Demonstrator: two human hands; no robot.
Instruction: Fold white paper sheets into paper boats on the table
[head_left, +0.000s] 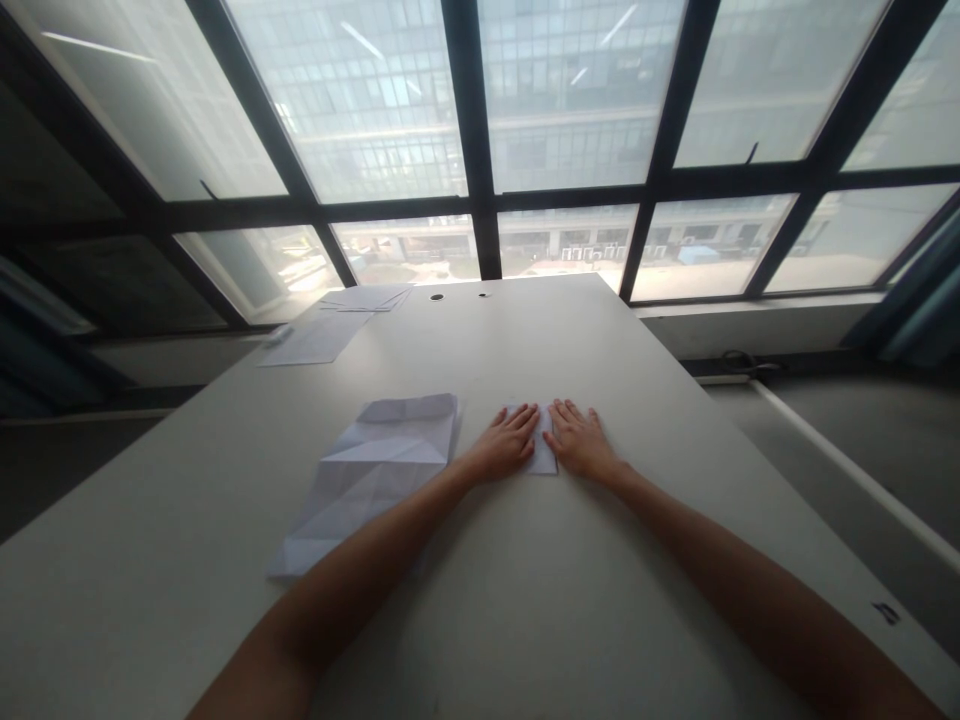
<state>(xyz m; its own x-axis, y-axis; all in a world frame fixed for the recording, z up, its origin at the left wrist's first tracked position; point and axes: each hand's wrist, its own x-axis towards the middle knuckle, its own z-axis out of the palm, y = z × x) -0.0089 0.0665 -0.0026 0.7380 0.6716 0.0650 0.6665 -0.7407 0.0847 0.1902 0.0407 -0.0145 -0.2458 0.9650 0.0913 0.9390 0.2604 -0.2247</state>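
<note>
Left hand (511, 442) and right hand (583, 442) lie flat, fingers extended, over a small white paper (544, 460) on the table (555, 600), probably steadying both sides; a larger creased sheet (382, 450) lies leftward.

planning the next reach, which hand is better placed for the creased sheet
Left hand, probably: it is nearer the creased sheet, while the right hand rests farther off, at the right edge of the small paper.

White paper (544, 459), white table (555, 350), black window frames (469, 100)
</note>
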